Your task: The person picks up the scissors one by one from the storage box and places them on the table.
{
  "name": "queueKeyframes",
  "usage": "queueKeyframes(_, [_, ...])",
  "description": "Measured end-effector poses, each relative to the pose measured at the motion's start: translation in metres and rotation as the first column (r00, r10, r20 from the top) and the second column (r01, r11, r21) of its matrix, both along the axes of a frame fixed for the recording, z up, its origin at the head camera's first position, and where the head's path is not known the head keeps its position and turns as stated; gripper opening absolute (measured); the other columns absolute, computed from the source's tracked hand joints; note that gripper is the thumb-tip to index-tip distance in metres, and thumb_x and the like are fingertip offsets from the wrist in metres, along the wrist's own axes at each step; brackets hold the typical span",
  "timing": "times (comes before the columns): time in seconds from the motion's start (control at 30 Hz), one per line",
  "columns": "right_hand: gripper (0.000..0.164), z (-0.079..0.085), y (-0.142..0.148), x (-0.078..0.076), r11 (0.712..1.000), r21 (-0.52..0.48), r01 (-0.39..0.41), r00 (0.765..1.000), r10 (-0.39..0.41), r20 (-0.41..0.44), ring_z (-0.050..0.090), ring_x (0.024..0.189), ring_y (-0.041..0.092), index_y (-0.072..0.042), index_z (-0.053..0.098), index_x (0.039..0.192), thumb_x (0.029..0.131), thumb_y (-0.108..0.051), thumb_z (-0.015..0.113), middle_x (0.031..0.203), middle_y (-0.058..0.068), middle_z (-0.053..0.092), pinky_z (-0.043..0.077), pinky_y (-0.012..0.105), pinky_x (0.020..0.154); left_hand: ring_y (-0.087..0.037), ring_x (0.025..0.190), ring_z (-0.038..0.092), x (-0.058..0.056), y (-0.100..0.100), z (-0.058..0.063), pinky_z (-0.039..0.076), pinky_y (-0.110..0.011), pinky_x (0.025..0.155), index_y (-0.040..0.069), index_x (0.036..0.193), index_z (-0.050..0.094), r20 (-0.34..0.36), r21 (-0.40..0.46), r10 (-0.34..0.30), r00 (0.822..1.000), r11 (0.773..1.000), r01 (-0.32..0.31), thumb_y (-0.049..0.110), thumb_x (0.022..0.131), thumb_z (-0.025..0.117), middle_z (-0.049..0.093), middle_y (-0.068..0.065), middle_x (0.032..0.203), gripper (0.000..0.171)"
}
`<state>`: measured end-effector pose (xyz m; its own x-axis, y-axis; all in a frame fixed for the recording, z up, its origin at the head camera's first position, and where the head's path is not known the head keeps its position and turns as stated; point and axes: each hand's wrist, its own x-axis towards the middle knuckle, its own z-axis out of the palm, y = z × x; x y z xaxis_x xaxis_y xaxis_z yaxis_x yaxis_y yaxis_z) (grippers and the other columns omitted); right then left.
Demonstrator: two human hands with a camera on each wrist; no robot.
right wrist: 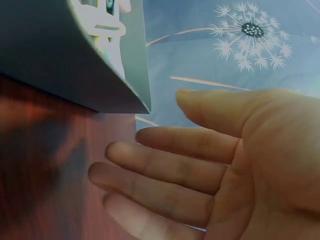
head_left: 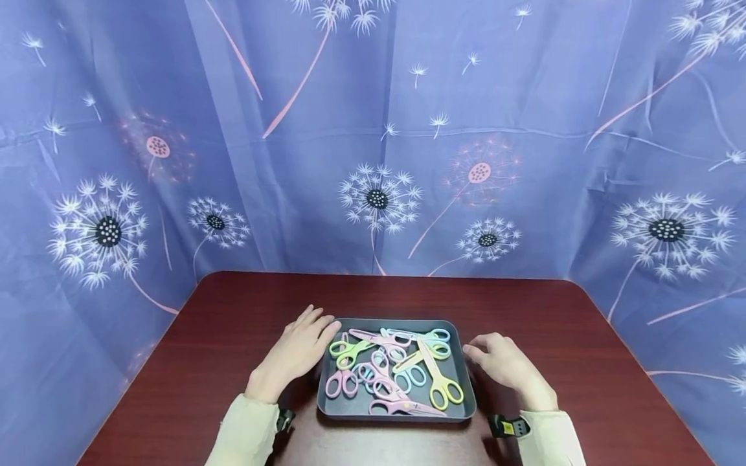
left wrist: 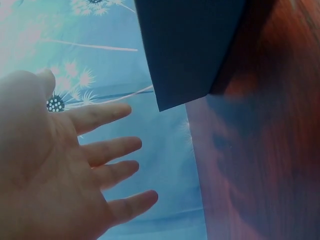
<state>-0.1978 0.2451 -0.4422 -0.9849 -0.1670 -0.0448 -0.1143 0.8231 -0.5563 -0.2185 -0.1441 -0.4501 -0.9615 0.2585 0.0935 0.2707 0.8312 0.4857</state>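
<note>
The left hand, fingers spread, is beside a tray on the surface; the left wrist view shows its outside, the head view scissors inside. Rightmost, the right hand has fingers slightly apart.

A shallow dark grey rectangular tray sits flat on the bench, its long sides running left to right; pastel scissors lie jumbled and overlapping inside. A yellow pair at the right points its blades away; a lilac pair lies along the near side; a green pair sits at the left.
</note>
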Motion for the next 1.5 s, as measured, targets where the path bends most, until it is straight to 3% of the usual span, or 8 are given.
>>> queueKeyframes(0.17, [0.015,-0.003,-0.002,-0.004,0.997,-0.083,-0.004,0.999,0.009,0.054,0.065,0.07,0.017,-0.005,0.072,0.096,0.093,-0.017,0.064,0.079,0.001,0.068,0.051,0.038,0.069,-0.034,0.143,0.025,0.0,0.001,-0.002,0.025,-0.06,0.107,0.009,0.134,0.059,-0.009,-0.052,-0.038,0.999,0.998,0.037,0.047,0.101,0.045,0.045,-0.017,0.146,0.052])
queueKeyframes(0.3, [0.012,-0.003,-0.006,-0.006,0.996,-0.088,0.003,0.997,0.004,0.073,0.066,0.067,0.018,-0.005,0.072,0.093,0.092,-0.015,0.066,0.077,0.001,0.067,0.051,0.039,0.07,-0.036,0.142,0.029,-0.001,0.004,-0.005,0.029,-0.06,0.104,0.006,0.131,0.06,-0.053,-0.097,-0.08,0.995,0.992,0.075,0.039,0.099,0.055,0.047,-0.02,0.143,0.047])
queueKeyframes(0.6, [0.013,-0.004,-0.01,-0.005,0.993,-0.107,0.049,0.995,-0.039,0.087,0.065,0.065,0.018,-0.001,0.07,0.097,0.088,-0.01,0.07,0.077,0.002,0.068,0.051,0.036,0.066,-0.035,0.139,0.033,0.0,0.013,-0.004,0.032,-0.061,0.102,0.007,0.128,0.063,-0.067,-0.12,-0.123,0.99,0.986,0.114,0.03,0.095,0.063,0.05,-0.018,0.14,0.04])
queueKeyframes(1.07, [0.009,-0.011,-0.012,-0.006,0.995,-0.098,0.034,0.998,-0.028,0.057,0.064,0.063,0.017,-0.004,0.069,0.091,0.087,-0.012,0.071,0.077,0.0,0.067,0.05,0.034,0.061,-0.038,0.134,0.041,0.002,0.022,-0.009,0.035,-0.059,0.101,0.007,0.119,0.069,-0.07,-0.174,-0.175,0.982,0.972,0.161,0.025,0.091,0.068,0.057,-0.017,0.131,0.033])
queueKeyframes(1.5, [0.007,-0.011,-0.013,-0.005,0.996,-0.082,0.034,0.999,-0.033,0.024,0.064,0.062,0.015,-0.005,0.069,0.089,0.087,-0.012,0.07,0.078,0.001,0.067,0.05,0.034,0.062,-0.043,0.134,0.039,0.006,0.025,-0.016,0.038,-0.06,0.095,0.007,0.101,0.071,-0.138,-0.188,-0.235,0.962,0.96,0.207,0.021,0.083,0.076,0.064,-0.016,0.117,0.023])
